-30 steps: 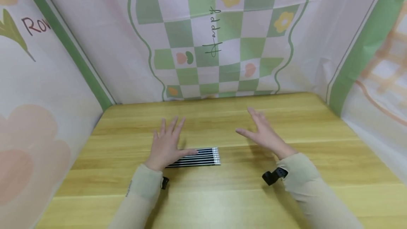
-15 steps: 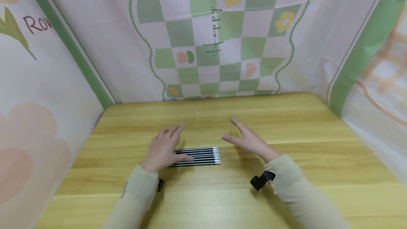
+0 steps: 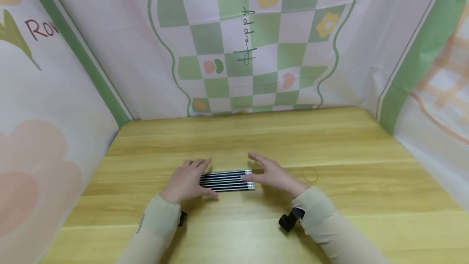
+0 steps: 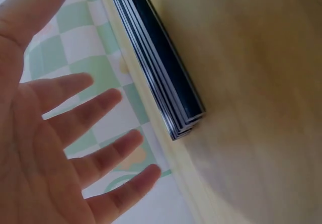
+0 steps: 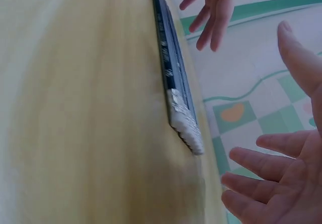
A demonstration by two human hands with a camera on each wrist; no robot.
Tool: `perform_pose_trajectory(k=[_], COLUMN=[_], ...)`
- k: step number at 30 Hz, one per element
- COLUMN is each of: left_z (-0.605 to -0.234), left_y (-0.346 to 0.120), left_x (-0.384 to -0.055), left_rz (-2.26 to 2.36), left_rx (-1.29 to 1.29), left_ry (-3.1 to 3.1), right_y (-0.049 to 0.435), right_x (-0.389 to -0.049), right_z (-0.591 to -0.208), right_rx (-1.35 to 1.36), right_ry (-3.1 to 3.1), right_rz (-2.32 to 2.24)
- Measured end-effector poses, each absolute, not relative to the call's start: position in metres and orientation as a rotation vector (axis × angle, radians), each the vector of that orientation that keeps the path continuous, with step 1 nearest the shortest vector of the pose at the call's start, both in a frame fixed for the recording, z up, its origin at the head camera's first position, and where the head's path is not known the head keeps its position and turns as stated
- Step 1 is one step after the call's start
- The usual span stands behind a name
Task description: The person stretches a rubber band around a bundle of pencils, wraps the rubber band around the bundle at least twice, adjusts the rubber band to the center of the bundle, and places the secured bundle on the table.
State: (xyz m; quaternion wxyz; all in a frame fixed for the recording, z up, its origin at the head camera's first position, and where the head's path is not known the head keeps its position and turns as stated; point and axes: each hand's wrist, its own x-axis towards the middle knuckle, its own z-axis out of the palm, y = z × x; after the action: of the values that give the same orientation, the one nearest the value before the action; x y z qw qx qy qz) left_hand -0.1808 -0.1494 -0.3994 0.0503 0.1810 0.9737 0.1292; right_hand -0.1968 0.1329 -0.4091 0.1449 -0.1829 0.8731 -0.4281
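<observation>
Black pencils (image 3: 225,181) lie between left hand (image 3: 186,181) and right hand (image 3: 275,175), fingers spread wide, where uneven pressure could scatter them.

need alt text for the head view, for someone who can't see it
A person's open left hand and open right hand are at opposite ends of a flat row of black-and-silver pencils on a pale wooden table. A thin yellow loop lies right of the right hand, and a green-and-white checked fabric backdrop rises behind.

“Happy” climbs the checkered cloth (image 3: 265,58), top centre!
Upper left, “Ro” on the side cloth (image 3: 47,89), next letter clipped.
</observation>
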Motion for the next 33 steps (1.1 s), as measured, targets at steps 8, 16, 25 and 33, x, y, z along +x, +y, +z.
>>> perform_pose_trajectory(k=[8, 16, 25, 33], left_z=[-0.403, -0.408, -0.409, -0.408], left_y=[-0.151, -0.151, -0.152, -0.153], left_x=[-0.181, -0.183, -0.187, -0.188], left_rz=[0.406, 0.43, 0.506, 0.517], left_rx=[0.524, 0.504, 0.487, 0.505], left_ry=[2.899, 2.899, 2.891, 2.855], right_y=[0.124, 0.115, 0.104, 0.099], right_x=[-0.193, -0.195, -0.195, -0.197], right_z=[-0.417, -0.421, -0.422, -0.419], right_rx=[-0.566, -0.646, -0.64, -0.629], right_ry=[2.473, 2.582, 2.694, 2.72], right_rz=[-1.219, -1.116, -0.953, -0.92])
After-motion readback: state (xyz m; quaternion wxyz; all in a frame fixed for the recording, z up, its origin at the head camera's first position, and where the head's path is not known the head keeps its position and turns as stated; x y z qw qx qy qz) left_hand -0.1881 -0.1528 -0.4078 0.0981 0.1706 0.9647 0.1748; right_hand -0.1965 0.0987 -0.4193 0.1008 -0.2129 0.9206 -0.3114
